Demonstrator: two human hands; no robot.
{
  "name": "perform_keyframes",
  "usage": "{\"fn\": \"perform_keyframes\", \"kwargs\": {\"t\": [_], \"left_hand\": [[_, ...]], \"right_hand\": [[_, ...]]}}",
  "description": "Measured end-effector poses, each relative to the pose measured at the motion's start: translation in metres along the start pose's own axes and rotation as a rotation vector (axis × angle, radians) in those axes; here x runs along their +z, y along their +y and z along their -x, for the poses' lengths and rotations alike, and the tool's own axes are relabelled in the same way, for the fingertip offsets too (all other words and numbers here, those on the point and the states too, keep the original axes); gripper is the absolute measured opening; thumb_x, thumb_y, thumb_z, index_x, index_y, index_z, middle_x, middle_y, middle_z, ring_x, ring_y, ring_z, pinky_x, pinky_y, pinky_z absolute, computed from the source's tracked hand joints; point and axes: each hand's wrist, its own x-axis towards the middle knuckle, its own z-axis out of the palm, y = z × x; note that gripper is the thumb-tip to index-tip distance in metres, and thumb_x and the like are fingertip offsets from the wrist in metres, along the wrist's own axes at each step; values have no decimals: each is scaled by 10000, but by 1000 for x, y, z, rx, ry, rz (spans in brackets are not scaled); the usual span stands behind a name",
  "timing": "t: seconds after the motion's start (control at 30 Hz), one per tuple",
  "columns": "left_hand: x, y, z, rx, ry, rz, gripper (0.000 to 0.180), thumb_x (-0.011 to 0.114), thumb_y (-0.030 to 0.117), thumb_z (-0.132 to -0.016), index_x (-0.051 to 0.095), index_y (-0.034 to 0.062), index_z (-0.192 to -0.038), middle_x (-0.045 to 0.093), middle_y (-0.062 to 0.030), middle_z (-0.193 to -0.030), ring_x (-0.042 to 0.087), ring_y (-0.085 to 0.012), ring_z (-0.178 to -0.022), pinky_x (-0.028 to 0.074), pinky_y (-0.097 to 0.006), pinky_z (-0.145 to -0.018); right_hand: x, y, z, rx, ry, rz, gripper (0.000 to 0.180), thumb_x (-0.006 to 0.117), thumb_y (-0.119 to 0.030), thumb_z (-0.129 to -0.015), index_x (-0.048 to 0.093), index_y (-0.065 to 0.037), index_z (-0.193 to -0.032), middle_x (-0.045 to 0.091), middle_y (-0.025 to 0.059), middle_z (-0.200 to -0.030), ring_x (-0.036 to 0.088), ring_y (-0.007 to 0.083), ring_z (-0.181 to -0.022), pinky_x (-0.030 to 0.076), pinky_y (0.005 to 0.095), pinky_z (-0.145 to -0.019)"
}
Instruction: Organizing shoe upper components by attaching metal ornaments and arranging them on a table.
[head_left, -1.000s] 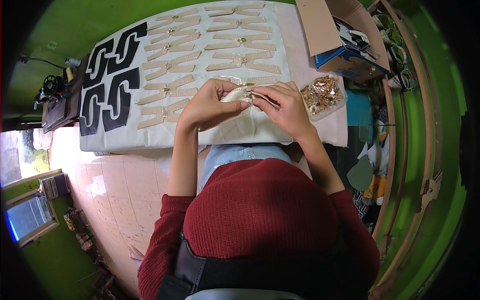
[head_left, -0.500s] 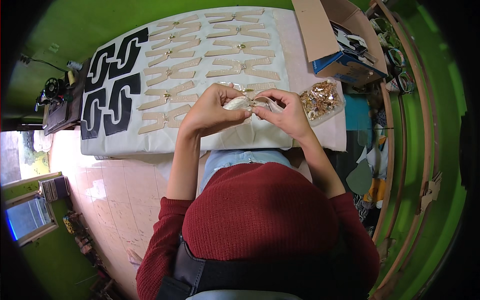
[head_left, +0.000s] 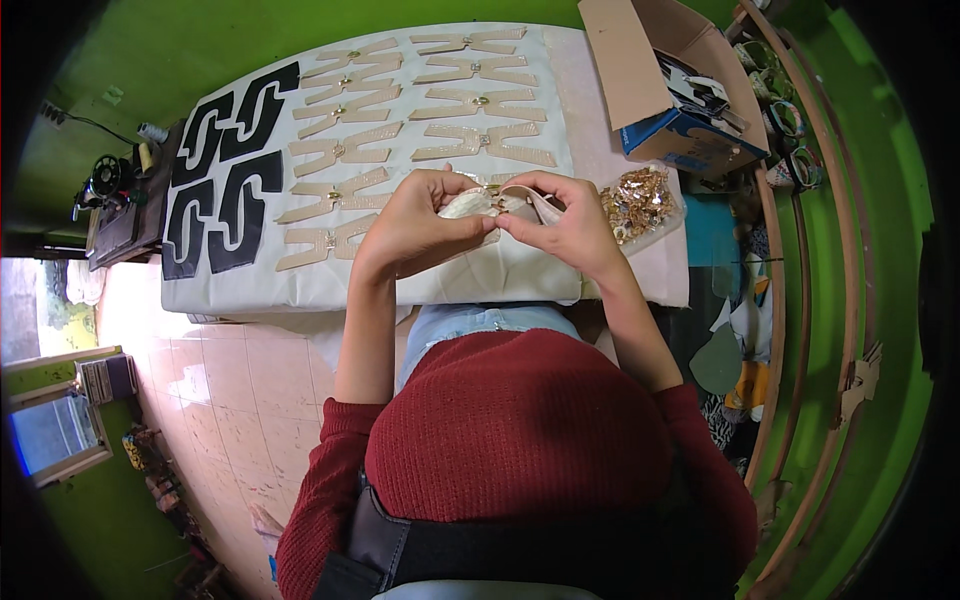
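Over the near side of the table, my left hand (head_left: 425, 222) and my right hand (head_left: 565, 228) pinch a beige strap piece (head_left: 466, 206) between thumbs and fingers. Its pale underside shows, and both ends curl up around the middle, where the fingertips meet. Whatever small part sits between the fingertips is mostly hidden. Just beyond them is a gold oval ornament (head_left: 490, 187); I cannot tell whether it belongs to the held piece or to one lying behind. A clear plastic pack of gold metal ornaments (head_left: 638, 205) lies right of my right hand.
Two columns of beige X-shaped straps (head_left: 480, 101) with metal ornaments cover the white tabletop (head_left: 420, 285). Several black S-shaped cutouts (head_left: 240, 215) lie at the left. An open cardboard box (head_left: 690, 150) stands far right. A dark machine (head_left: 110, 185) is beyond the left edge.
Both hands stay nearly in place, still pinching the strap piece, with its middle shifted slightly left. The view has tilted a little, so the table sits slightly lower.
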Motion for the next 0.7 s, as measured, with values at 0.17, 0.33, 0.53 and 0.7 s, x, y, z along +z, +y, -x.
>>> {"fn": "perform_keyframes", "kwargs": {"t": [0.17, 0.33, 0.53, 0.7], "left_hand": [[0, 1, 3, 20, -14, -34, 242, 692, 27, -702, 603, -78, -900, 619, -65, -777, 557, -72, -657, 467, -206, -576], [-6, -1, 5, 49, -42, 4, 244, 710, 30, -702, 611, -70, -901, 620, -53, -776, 550, -66, -663, 451, -193, -591], [-9, -2, 6, 85, -80, 10, 229, 714, 43, -704, 621, -65, -884, 616, -40, -764, 543, -58, -659, 436, -184, -578], [-1, 4, 10, 59, -65, -63, 188, 677, 28, -718, 627, -72, -869, 602, -28, -726, 519, -49, -622, 419, -185, -544]], "right_hand": [[3, 1, 4, -40, 57, 36, 313, 726, -111, -671, 632, 30, -934, 655, 97, -813, 589, 98, -752, 467, 235, -714], [4, -4, 5, 14, 28, -70, 292, 723, -102, -675, 642, 24, -926, 662, 81, -820, 568, 72, -738, 460, 223, -688], [-1, -7, 5, 22, -60, -51, 261, 710, -37, -707, 628, 20, -948, 637, 40, -873, 557, 68, -795, 461, 206, -708], [-5, -2, 4, 127, -100, -186, 229, 713, -73, -713, 641, 18, -910, 632, 25, -782, 551, 54, -706, 457, 205, -631]]}}
